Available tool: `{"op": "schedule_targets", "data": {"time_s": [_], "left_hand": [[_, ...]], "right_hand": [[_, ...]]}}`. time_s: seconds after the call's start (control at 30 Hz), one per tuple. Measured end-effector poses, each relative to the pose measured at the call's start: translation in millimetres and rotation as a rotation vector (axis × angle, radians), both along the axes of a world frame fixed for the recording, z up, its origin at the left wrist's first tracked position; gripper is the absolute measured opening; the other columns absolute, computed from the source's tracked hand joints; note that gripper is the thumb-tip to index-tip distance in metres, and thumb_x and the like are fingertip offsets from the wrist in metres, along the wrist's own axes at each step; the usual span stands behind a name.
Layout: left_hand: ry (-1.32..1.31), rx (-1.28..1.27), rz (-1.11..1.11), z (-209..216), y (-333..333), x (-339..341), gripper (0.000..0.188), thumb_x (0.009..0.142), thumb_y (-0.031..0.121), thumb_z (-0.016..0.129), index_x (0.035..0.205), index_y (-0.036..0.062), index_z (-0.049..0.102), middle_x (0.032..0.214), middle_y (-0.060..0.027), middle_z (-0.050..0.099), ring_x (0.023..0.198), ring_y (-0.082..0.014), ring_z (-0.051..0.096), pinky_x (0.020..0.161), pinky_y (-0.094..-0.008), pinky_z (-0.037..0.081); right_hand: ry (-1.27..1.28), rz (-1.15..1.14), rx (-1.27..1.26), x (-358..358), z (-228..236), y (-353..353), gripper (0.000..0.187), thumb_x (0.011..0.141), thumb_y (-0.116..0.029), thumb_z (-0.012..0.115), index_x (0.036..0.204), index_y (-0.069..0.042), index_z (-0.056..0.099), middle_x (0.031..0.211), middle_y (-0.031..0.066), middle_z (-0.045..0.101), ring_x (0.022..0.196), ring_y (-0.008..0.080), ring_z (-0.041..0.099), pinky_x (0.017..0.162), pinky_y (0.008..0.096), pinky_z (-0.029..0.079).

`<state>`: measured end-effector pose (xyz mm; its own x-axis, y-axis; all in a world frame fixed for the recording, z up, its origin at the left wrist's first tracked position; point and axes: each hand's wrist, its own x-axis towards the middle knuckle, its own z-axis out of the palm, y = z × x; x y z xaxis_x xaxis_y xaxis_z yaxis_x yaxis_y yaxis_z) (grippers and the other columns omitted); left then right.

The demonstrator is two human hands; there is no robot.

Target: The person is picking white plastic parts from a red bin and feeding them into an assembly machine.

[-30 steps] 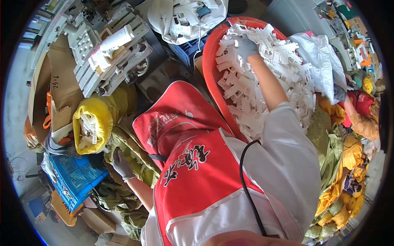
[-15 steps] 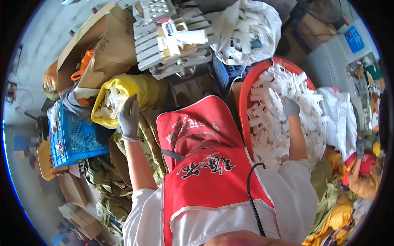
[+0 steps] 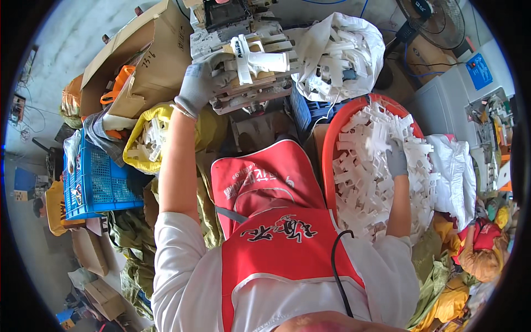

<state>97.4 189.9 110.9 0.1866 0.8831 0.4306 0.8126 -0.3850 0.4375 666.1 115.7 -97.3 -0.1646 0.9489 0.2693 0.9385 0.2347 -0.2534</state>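
White plastic parts (image 3: 376,171) heaped in red tub (image 3: 331,145) at right; gloved right hand (image 3: 396,159) lies on pile, fingers curled into parts. Gloved left hand (image 3: 200,84) grips white part on stacked grey trays (image 3: 249,66) ahead, yellow sack (image 3: 149,141) just below.

both gloved grips (image 3: 200,84) (image 3: 396,159) outstretched

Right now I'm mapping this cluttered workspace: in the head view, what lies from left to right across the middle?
Blue plastic crate → yellow sack of white plastic parts → red apron → red tub of white plastic parts → right hand → white sack.
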Motion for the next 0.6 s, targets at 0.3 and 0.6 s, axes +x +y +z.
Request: {"op": "schedule_targets", "data": {"time_s": [0.3, 0.6], "left_hand": [[-0.780, 0.081, 0.075, -18, -42, -24, 0.031, 0.083, 0.010, 0.065, 0.110, -0.0035, 0.058, 0.100, -0.0065, 0.065, 0.088, -0.0122, 0.060, 0.079, -0.0245, 0.048], [-0.656, 0.054, 0.598, -93, -200, -98, 0.026, 0.085, 0.010, 0.063, 0.107, -0.0038, 0.059, 0.105, -0.0091, 0.062, 0.094, -0.0132, 0.058, 0.082, -0.0261, 0.047]], "right_hand": [[1.354, 0.309, -0.143, -211, 145, 78, 0.029, 0.090, -0.009, 0.052, 0.118, -0.004, 0.052, 0.106, 0.0058, 0.055, 0.088, 0.0102, 0.053, 0.075, 0.0210, 0.045], [0.517, 0.662, -0.103, -314, 197, 131, 0.032, 0.083, -0.005, 0.054, 0.114, -0.008, 0.061, 0.113, 0.0093, 0.055, 0.102, 0.0202, 0.053, 0.090, 0.0282, 0.042]]}}
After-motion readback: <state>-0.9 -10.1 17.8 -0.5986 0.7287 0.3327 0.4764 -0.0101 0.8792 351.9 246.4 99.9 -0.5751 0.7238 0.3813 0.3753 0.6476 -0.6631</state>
